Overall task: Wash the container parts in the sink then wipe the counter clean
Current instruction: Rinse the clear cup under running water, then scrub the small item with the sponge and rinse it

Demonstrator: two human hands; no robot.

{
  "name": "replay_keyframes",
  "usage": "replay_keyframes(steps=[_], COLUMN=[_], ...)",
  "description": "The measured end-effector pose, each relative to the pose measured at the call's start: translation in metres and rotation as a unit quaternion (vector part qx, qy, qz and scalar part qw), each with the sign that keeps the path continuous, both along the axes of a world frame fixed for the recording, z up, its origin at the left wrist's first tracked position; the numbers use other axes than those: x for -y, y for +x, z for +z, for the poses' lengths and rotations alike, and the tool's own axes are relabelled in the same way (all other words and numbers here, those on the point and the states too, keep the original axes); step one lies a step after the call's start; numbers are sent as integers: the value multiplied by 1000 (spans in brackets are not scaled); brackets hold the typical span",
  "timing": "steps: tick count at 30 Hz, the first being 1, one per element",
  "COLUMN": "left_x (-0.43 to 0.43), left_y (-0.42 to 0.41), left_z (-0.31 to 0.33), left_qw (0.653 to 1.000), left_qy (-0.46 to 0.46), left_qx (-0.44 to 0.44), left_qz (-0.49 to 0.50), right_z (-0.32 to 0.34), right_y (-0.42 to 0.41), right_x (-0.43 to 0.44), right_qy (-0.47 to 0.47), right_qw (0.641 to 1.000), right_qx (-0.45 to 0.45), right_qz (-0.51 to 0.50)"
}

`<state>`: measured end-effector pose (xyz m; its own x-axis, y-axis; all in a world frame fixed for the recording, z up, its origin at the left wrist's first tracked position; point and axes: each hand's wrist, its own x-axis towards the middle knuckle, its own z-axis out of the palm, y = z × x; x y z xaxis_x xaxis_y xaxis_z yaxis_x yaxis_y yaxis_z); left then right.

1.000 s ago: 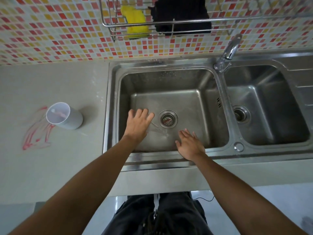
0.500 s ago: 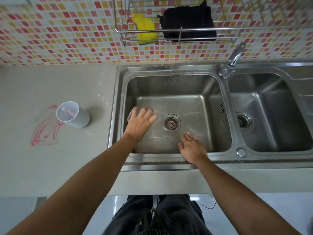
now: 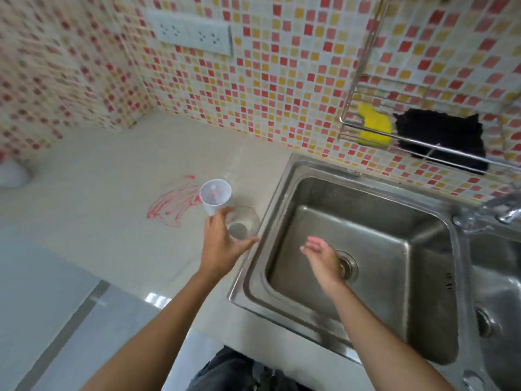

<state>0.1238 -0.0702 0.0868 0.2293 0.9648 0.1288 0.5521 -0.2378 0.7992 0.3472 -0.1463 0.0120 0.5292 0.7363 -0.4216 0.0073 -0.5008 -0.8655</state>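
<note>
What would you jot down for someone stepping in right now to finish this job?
Left hand: holds a clear lid over the counter, beside the sink's left rim.
Right hand: open and empty, over the left basin near the drain.
Cup: upright on the counter, next to the red smear.
Sponge and black cloth: in the wall rack.
Done: can't tell whether anything is washed.
Left: deal with the cup, then wipe off the smear.
</note>
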Motion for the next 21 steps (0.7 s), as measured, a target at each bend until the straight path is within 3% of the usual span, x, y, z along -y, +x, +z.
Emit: replay_keyframes(steps=[5, 9, 12, 21], left_x=[-9, -15, -21, -31], left_y=[-53, -89, -105, -125], left_z=[-8, -25, -36, -42], left_qw=[998, 996, 996, 993], left_qy=[-13, -41, -67, -114], left_qx=[13, -2, -13, -26], left_qz=[62, 73, 64, -2], right_z=[35, 59, 65, 54], right_y=[-64, -99, -115, -129], right_x=[-88, -133, -152, -167], right_qy=[63, 74, 78, 81], right_qw=[990, 956, 931, 921], right_qx=[21, 136, 172, 223], right_qz=[121, 250, 312, 310])
